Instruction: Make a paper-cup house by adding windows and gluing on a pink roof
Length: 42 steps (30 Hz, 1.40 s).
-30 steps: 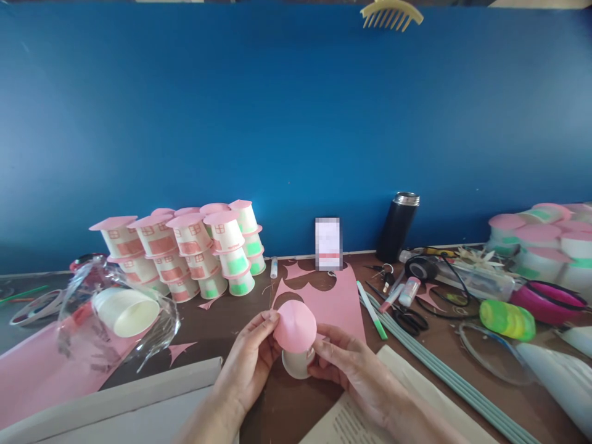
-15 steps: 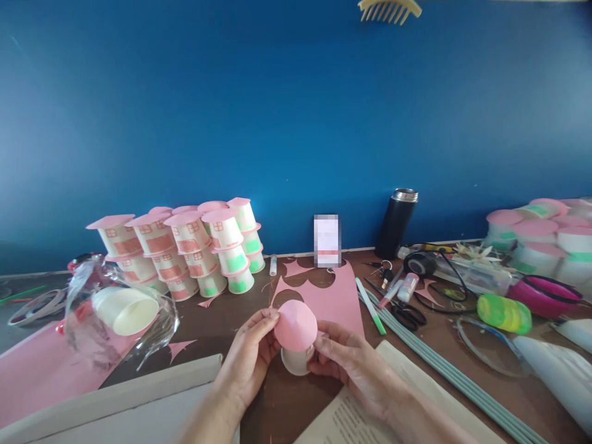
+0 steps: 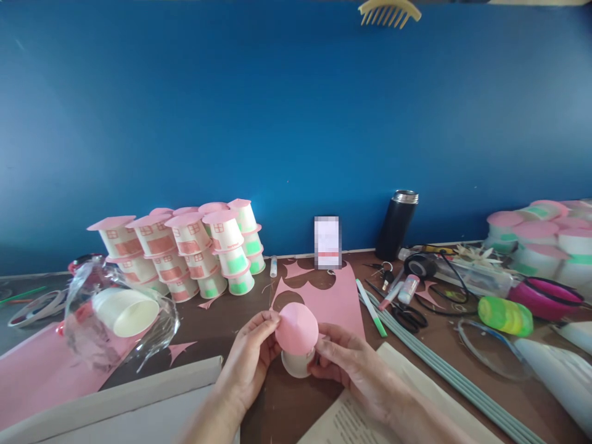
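A pink paper cone (image 3: 296, 328) sits like a roof on an upside-down white paper cup (image 3: 296, 365) in front of me. My left hand (image 3: 255, 346) pinches the cone's left edge between thumb and fingers. On the other side, my right hand (image 3: 345, 354) has its thumb at the cone's right edge, with its fingers closed around the side of the cup. Part of the cup is hidden under the cone. Beyond the hands lies a pink sheet (image 3: 333, 302) with round pieces cut out of it.
Stacked cups with pink tops (image 3: 190, 237) stand back left; more cups (image 3: 536, 231) are at the right. Plastic-wrapped cups (image 3: 127, 311) lie left. A black bottle (image 3: 398, 225), green marker (image 3: 372, 308), scissors (image 3: 409, 317), grey-green sticks (image 3: 453, 367) and printed paper (image 3: 351, 413) lie about.
Almost nothing differs. Both hands keep their hold on the cone and cup, and the whole view has shifted very slightly.
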### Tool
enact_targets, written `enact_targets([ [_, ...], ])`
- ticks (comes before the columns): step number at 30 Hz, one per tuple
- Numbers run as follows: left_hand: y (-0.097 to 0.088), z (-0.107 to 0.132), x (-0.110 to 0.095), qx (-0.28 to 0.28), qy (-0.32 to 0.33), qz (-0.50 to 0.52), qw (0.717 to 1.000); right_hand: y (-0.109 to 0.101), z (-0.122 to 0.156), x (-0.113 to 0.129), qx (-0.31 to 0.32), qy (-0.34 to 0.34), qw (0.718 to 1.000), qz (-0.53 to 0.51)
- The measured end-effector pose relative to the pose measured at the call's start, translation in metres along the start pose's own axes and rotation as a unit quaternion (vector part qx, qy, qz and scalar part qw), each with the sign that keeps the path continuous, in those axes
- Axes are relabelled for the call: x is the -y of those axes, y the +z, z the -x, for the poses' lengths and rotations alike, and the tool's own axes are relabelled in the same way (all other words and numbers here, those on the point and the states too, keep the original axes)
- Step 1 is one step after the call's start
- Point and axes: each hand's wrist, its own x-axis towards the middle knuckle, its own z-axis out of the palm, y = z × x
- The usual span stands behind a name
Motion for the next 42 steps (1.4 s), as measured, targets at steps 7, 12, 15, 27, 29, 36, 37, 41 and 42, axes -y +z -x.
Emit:
enact_targets([
  [7, 0.002, 0.003, 0.000, -0.005, 0.003, -0.002, 1.000, 0.004, 0.004, 0.008, 0.012, 0.007, 1.000, 0.026],
  [12, 0.002, 0.003, 0.000, -0.001, 0.002, -0.004, 1.000, 0.002, 0.006, 0.009, -0.036, 0.009, 0.999, 0.028],
  [15, 0.003, 0.003, 0.000, -0.003, 0.001, -0.008, 1.000, 0.001, 0.007, 0.009, -0.117, -0.032, 0.987, 0.107],
  [27, 0.004, 0.003, -0.001, 0.011, -0.002, -0.018, 1.000, 0.011, 0.016, 0.017, -0.030, -0.386, 0.646, 0.658],
  [29, 0.004, 0.003, -0.001, 0.006, -0.001, -0.017, 1.000, 0.013, 0.014, 0.018, -0.020, -0.373, 0.631, 0.680],
  [36, 0.008, 0.004, -0.003, -0.014, -0.005, -0.023, 1.000, 0.011, 0.012, 0.015, -0.013, -0.337, 0.634, 0.696],
  [37, 0.008, 0.004, -0.003, -0.016, -0.003, -0.025, 1.000, 0.011, 0.012, 0.015, -0.012, -0.330, 0.636, 0.698],
  [41, 0.008, 0.004, -0.002, -0.019, -0.002, -0.032, 0.999, 0.009, 0.012, 0.013, -0.013, -0.311, 0.643, 0.700],
  [42, 0.007, 0.004, -0.002, -0.018, -0.003, -0.033, 0.999, 0.009, 0.012, 0.012, -0.015, -0.309, 0.643, 0.700],
])
